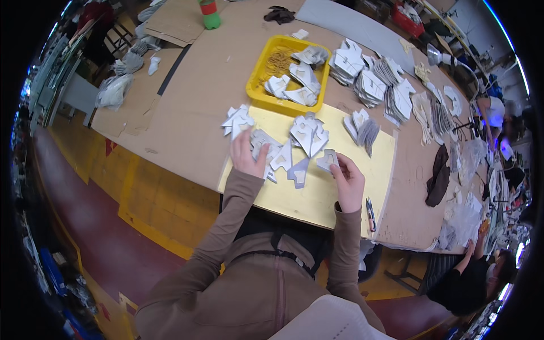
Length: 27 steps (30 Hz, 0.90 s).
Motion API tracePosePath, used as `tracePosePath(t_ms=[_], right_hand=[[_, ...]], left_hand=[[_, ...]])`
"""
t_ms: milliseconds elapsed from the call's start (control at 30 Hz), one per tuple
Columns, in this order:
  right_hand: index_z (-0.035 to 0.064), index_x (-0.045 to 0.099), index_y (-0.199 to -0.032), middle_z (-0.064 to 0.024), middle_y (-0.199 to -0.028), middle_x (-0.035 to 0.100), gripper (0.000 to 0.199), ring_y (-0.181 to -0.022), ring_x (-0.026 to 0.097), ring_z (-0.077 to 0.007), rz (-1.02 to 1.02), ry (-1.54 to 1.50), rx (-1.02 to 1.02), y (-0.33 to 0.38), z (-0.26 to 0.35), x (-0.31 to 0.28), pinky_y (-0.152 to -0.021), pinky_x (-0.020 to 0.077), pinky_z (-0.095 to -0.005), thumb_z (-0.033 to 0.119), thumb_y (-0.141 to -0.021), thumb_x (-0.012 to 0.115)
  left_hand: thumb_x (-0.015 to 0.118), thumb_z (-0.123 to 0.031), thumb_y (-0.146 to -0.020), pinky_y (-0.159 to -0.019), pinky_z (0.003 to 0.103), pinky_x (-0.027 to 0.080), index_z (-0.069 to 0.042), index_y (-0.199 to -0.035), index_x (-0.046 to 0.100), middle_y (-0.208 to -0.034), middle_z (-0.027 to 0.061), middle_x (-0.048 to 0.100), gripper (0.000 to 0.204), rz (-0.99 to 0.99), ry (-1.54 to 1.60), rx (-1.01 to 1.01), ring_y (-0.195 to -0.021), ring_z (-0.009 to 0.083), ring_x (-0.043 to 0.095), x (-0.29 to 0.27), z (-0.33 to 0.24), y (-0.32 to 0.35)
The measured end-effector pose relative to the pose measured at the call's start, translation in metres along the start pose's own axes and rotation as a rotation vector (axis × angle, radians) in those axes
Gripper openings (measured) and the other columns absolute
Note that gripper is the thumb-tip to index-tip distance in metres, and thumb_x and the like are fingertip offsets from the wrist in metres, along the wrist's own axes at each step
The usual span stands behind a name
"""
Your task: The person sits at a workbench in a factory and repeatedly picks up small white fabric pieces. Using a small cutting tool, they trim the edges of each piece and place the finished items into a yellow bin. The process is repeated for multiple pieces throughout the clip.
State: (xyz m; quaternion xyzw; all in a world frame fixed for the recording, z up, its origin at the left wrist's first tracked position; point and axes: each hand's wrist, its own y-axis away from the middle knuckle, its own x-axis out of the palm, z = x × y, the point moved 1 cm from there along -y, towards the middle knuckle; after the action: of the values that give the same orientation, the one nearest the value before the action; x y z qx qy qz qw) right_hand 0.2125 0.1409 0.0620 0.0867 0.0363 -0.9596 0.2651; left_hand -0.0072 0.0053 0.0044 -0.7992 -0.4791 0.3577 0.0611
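Right hand (347,182) pinches one grey cutout (327,161); left hand (247,156) presses perhaps three.

I count one yellow tray (256,85), one green bottle (211,14), one yellow mat (317,195), and many grey cut pieces (309,133), too many to count.

A small grey-white cut piece (327,160), flat and roughly angular with a notch in it, is pinched at the fingertips of the right hand (348,182) just above the yellow sheet (317,195). The left hand (247,156) lies flat on a loose spread of similar grey-white cut pieces (277,153), which overlap one another on the sheet's upper left part, some pointing outward like fins
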Motion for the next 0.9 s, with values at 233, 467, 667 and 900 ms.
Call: tracePosePath(t_ms=[233, 467, 667, 900], right_hand=[[-0.0025, 0.065, -0.113, -0.0085, -0.103, 0.065, 0.028, -0.089, 0.062, -0.0157, -0.089, 0.084, 0.037, 0.029, -0.015, -0.019, -0.081, 0.0501, -0.0266, -0.003, -0.086, 0.063], [0.0023, 0.065, -0.110, -0.0133, -0.114, 0.062, 0.032, -0.103, 0.057, -0.0315, 0.130, 0.524, -0.493, 0.028, 0.015, 0.005, -0.089, 0.0464, -0.0400, 0.001, -0.078, 0.068], [0.0015, 0.064, -0.108, -0.0113, -0.115, 0.062, 0.030, -0.101, 0.057, -0.0319, 0.213, 0.550, -0.489, 0.042, 0.008, 0.070, -0.088, 0.0492, -0.0387, 0.003, -0.079, 0.069], [-0.0003, 0.067, -0.100, -0.0139, -0.112, 0.065, 0.018, -0.098, 0.062, -0.0307, 0.134, 0.390, -0.403, 0.054, -0.005, 0.055, -0.083, 0.0525, -0.0369, -0.001, -0.082, 0.066]], left_hand=[[0.079, -0.021, -0.076, -0.089, 0.040, 0.040, -0.010, -0.106, 0.066, -0.106, 0.0083, 0.055, 0.034, 0.181, -0.198, 0.037, -0.100, 0.0290, 0.049, -0.017, -0.044, 0.015], [0.080, -0.011, -0.072, -0.087, 0.037, 0.044, -0.009, -0.098, 0.066, -0.102, 0.0050, 0.060, 0.030, 0.258, 0.125, -0.015, -0.097, 0.0244, 0.055, -0.022, -0.024, 0.006], [0.071, -0.007, -0.086, -0.087, 0.028, 0.047, -0.002, -0.101, 0.062, -0.100, 0.0055, 0.065, 0.018, 0.354, 0.559, -0.306, -0.096, 0.0135, 0.059, -0.052, -0.025, -0.008], [0.071, -0.005, -0.083, -0.089, 0.032, 0.048, -0.004, -0.117, 0.060, -0.112, 0.0096, 0.062, 0.036, 0.462, 0.118, -0.048, -0.101, 0.0219, 0.060, -0.057, -0.046, -0.002]])
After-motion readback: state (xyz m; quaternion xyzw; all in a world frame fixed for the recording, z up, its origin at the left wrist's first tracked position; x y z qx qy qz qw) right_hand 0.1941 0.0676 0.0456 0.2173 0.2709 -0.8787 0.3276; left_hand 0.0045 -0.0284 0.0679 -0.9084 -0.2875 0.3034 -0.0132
